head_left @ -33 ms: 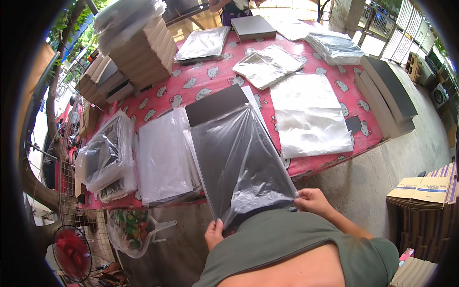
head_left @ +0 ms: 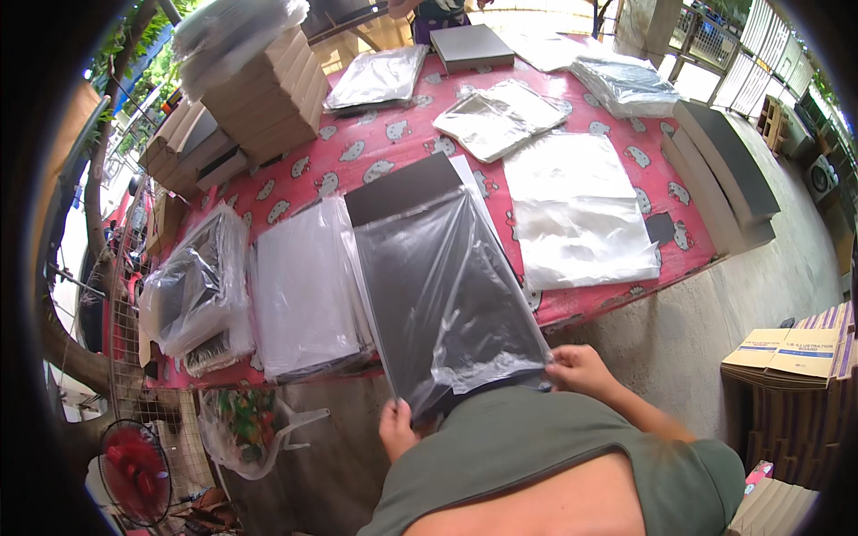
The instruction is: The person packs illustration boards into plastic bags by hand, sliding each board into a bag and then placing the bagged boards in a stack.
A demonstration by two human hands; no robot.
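Note:
A clear plastic sleeve (head_left: 447, 286) covers most of a black board (head_left: 402, 192), whose bare far end sticks out beyond it. The sleeve's near edge hangs over the table's front edge, close to my body, and is crumpled there. At its near left corner my left hand (head_left: 398, 430) is closed with the thumb on top, pinching the plastic. My right hand (head_left: 583, 371) pinches the near right corner. Whether the board's own edge is also between the fingers cannot be made out. A white sheet (head_left: 483, 201) shows from under the board's right side.
Left of the board lie a plastic-covered stack (head_left: 308, 290) and a pile of wrapped black boards (head_left: 201, 281). Clear sleeves (head_left: 581, 214) lie to the right. A tall box stack (head_left: 268, 98) stands far left, black boards (head_left: 728, 170) far right. Someone (head_left: 438, 11) stands across the pink-covered table (head_left: 286, 183).
Both hands and the sleeve's near edge have shifted very slightly left and away from me. The grip on the corners looks the same.

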